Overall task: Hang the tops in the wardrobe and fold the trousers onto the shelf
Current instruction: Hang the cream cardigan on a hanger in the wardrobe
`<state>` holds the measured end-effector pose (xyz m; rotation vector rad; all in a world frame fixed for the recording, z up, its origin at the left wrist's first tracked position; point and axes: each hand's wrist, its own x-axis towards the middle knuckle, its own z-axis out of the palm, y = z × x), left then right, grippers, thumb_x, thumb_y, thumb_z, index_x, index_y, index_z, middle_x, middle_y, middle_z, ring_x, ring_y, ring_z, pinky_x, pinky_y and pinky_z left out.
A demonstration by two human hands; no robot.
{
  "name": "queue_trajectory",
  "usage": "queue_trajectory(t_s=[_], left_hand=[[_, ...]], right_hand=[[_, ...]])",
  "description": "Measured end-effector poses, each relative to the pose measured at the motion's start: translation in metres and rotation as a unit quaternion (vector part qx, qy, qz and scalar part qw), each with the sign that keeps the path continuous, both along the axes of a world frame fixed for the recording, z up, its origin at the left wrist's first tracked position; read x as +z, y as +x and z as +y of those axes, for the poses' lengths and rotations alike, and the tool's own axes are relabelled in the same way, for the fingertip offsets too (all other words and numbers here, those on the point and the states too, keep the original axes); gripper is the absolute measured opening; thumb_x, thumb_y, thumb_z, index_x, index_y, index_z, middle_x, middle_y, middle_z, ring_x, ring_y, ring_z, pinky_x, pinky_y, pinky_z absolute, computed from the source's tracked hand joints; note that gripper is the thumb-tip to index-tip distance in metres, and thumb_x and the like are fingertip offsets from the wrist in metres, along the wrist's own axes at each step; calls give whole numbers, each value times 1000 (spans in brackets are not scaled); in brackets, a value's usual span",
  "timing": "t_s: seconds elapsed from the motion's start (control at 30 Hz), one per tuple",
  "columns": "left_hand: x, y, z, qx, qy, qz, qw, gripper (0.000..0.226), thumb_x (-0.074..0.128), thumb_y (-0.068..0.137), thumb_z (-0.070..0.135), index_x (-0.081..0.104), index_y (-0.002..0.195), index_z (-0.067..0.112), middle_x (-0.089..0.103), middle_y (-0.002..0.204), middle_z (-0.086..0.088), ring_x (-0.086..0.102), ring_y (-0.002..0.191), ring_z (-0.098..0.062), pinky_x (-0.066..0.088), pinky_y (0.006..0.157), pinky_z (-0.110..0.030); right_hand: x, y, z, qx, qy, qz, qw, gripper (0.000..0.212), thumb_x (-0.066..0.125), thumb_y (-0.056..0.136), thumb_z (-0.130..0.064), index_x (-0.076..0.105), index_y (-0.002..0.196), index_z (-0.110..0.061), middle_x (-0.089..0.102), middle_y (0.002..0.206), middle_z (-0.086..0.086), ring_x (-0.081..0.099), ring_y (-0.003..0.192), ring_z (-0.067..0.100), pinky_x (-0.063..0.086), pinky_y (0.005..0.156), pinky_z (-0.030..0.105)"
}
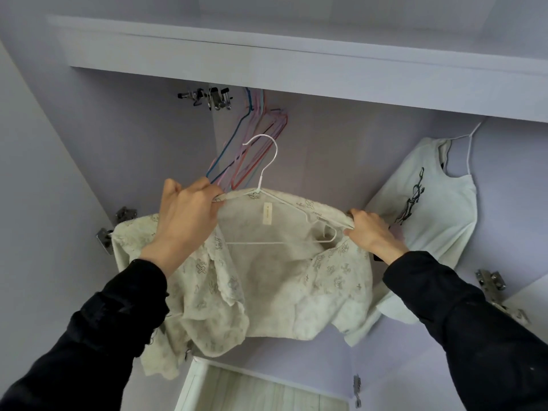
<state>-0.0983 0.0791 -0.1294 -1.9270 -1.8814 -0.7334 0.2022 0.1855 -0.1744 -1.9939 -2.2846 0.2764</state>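
Both hands hold a cream lace top (267,280) up inside the wardrobe (341,161): the left hand (189,209) grips its left shoulder together with the white wire hanger (268,185), the right hand (370,229) pinches the right shoulder. Behind the raised hook hang empty coloured hangers (252,143); a white printed top (436,203) hangs just beside the right hand, under the upper shelf (296,63).
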Motion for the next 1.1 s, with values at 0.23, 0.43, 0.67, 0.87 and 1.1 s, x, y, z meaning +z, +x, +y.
queue_trajectory(t_s=[0.23,0.43,0.67,0.87,1.1], left_hand=[[-14,5,3,14,-7,4,1000,13,67,83,5,68,72,11,65,77,-3,36,45,-21,11,67,-27],[-12,2,7,6,31,-52,998,5,66,84,8,71,85,8,63,80,-6,47,56,-29,17,69,-28],[-8,25,5,-51,65,-100,992,15,58,82,17,72,82,13,58,74,4,44,57,-24,14,67,-22],[-1,15,-2,-14,1,-96,995,60,68,75,52,56,128,24,58,117,3,50,108,-22,15,84,-27],[-46,-24,-4,106,-150,-384,905,101,74,79,32,2,150,22,34,149,-9,34,135,-28,18,112,-53]], right_hand=[[38,-5,-24,49,-15,155,987,14,63,85,-20,56,87,-8,57,77,1,50,64,13,35,54,25],[51,-4,-40,134,-108,186,967,18,61,83,-48,66,87,-30,67,80,-7,63,72,11,52,82,33],[53,-46,-32,222,18,194,955,20,56,94,-30,54,75,-23,46,72,-7,46,67,5,38,67,26],[47,-44,-22,170,63,348,920,40,55,94,-15,38,58,-14,28,57,-6,28,50,6,26,51,19],[46,-14,-8,125,93,347,925,41,54,94,-15,32,59,-19,29,57,-6,31,49,4,23,52,22]])
